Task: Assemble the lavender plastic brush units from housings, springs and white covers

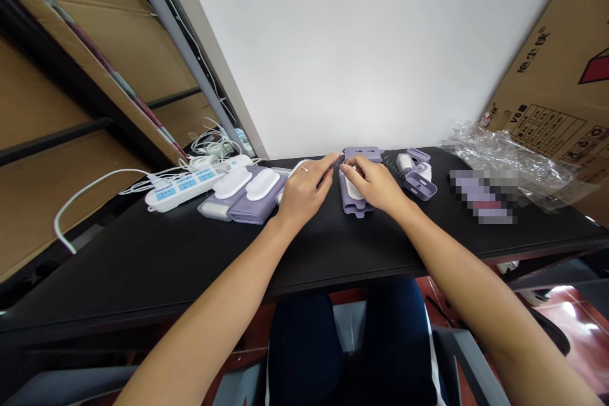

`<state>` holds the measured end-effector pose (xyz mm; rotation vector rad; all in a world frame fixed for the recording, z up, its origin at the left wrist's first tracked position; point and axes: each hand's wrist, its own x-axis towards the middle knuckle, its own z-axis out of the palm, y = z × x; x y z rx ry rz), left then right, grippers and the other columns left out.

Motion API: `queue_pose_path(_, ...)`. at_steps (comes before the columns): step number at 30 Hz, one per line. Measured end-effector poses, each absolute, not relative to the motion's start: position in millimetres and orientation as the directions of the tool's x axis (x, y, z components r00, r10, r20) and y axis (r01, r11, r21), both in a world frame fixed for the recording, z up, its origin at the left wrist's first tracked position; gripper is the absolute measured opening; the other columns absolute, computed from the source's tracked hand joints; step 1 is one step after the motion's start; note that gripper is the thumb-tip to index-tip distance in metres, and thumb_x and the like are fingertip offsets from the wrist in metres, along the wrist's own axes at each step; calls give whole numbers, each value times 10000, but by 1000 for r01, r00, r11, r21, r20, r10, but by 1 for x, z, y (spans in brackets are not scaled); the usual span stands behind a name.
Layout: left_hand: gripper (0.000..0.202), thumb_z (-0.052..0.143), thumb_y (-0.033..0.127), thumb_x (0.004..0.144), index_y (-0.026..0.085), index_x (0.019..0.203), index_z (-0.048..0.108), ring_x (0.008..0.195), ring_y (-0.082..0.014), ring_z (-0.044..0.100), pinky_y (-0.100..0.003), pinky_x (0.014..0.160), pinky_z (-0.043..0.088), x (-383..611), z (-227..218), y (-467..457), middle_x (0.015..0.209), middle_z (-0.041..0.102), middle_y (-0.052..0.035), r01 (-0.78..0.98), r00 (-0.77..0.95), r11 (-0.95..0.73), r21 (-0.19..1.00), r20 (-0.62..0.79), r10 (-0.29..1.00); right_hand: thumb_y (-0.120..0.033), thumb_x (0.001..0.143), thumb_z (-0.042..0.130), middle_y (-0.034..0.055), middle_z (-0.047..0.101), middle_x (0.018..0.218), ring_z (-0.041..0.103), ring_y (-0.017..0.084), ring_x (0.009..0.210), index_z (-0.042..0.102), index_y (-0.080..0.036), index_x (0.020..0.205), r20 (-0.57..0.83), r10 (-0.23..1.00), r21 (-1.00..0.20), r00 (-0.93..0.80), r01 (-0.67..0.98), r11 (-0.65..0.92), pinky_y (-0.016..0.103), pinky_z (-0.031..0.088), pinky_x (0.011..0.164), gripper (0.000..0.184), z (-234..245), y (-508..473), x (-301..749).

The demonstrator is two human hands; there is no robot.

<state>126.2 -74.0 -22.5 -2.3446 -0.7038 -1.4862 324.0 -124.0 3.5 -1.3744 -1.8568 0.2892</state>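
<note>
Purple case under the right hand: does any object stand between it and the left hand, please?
No object visible does: from the left hand to the near part of the purple case, black tabletop shows. At the far end, the right hand covers part of it, so I cannot tell there.

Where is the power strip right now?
In the head view, the power strip lies on the left part of the black table, just left of the purple pieces with white oval tops.
</note>
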Motion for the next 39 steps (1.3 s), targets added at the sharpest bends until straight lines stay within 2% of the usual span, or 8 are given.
queue_pose_path(4, 310, 580, 308, 1068, 232, 1348, 689, 955, -183, 797, -333, 936, 630, 128, -25, -75, 1204, 818, -72, 498, 294, -856, 136, 903, 314, -541, 1061, 512, -11, 676, 758, 575, 183, 675, 657, -247, 1014, 447, 892, -607, -68, 709, 359, 306, 333, 677, 332, 4, -124, 323)
queue_pose_path(10, 322, 599, 268, 1036, 232, 1340, 701, 1003, -168, 793, -303, 941, 641, 132, -25, -79, 1260, 801, -58, 425, 233, -847, 318, 866, 442, -540, 1049, 524, -24, 668, 748, 560, 168, 675, 640, -244, 970, 440, 896, -607, -52, 718, 340, 298, 325, 676, 328, 5, -127, 319)
queue_pose_path(17, 358, 606, 273, 1020, 237, 1361, 712, 1062, -181, 779, -304, 920, 653, 132, -24, -79, 1287, 791, -64, 342, 258, -845, 411, 824, 505, -550, 1039, 522, -26, 658, 720, 561, 167, 674, 627, -244, 900, 425, 905, -605, -28, 734, 308, 300, 309, 665, 352, 7, -128, 318)
queue_pose_path(22, 399, 617, 314, 1017, 241, 1399, 707, 1040, -178, 780, -278, 890, 651, 129, -25, -75, 1309, 784, -66, 305, 299, -817, 489, 766, 570, -554, 1037, 515, -24, 657, 723, 555, 166, 671, 624, -242, 887, 426, 905, -609, -5, 738, 291, 302, 306, 665, 362, 7, -126, 320)
queue_pose_path(32, 395, 646, 339, 999, 241, 1374, 719, 975, -169, 780, -272, 873, 647, 128, -24, -75, 1203, 805, -54, 292, 301, -804, 518, 748, 591, -549, 1031, 530, -14, 682, 753, 583, 175, 699, 632, -242, 891, 409, 912, -609, 23, 751, 254, 302, 320, 667, 352, 8, -126, 321)
queue_pose_path(39, 361, 642, 290, 977, 225, 1324, 720, 937, -146, 769, -258, 874, 643, 130, -23, -77, 1154, 797, -44, 262, 284, -811, 524, 761, 583, -543, 1032, 537, -14, 696, 759, 586, 177, 695, 642, -244, 902, 428, 904, -594, -1, 754, 282, 302, 313, 667, 342, 5, -125, 318)
